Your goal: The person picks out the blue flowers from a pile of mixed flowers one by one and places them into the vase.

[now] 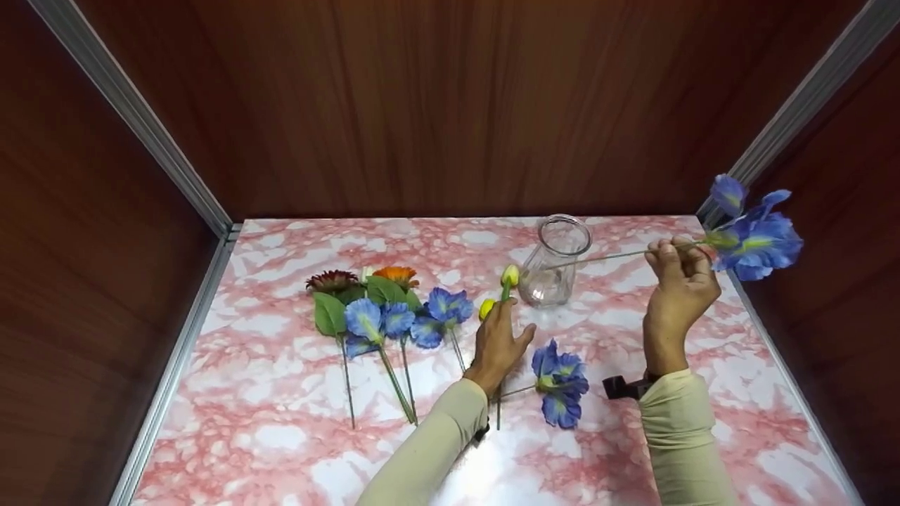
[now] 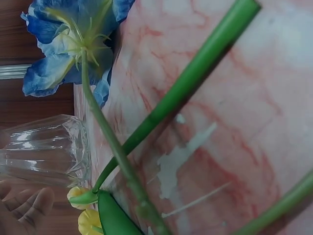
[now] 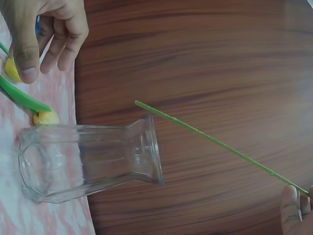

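My right hand pinches the thin green stem of a blue flower and holds it up at the right, the bloom pointing right. The stem's bare tip hangs just above the mouth of a clear glass vase that stands upright on the marbled pink table. My left hand lies with loosely curved fingers over the stems of two yellow tulips, left of the vase, and grips nothing that I can see. Another blue flower lies on the table between my forearms.
A row of flowers lies left of my left hand: blue blooms, an orange one and a dark red one, stems toward me. Wooden walls with metal rails close in the table on three sides.
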Motion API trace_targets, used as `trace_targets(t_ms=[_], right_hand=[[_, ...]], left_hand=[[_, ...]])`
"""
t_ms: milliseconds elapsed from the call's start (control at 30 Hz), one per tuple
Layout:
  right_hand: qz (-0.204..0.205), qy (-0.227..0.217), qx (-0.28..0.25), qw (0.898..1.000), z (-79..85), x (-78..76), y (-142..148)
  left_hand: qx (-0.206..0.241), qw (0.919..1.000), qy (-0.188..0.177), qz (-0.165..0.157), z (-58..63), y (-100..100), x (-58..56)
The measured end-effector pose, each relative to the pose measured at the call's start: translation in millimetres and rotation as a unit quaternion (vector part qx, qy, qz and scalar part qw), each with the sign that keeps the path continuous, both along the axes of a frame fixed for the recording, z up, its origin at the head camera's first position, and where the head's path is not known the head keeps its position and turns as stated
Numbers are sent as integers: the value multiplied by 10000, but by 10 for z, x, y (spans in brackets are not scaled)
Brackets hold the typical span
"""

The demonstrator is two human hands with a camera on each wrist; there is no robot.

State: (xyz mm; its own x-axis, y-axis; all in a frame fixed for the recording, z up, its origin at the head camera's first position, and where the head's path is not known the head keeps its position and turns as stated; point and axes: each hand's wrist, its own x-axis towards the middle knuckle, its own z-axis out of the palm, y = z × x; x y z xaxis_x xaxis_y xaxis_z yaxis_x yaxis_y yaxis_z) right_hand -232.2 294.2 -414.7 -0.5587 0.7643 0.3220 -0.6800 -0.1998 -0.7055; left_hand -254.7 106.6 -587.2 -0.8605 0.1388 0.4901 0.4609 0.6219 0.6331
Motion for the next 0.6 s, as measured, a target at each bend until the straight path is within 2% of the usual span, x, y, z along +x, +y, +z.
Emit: trace_targets(t_ms=[300,433,600], right_hand=[[-149,32,-194,9997,118,-49,23],[-188,30,-412,9990,162,-82,45],[-251,22,-406,9989,142,-133,37]], left_hand=[[-39,9993,361,-50,38,56,-135],[-51,9995,293,-93,44,121,-215],[18,9999,102,-12,12,184,-296]])
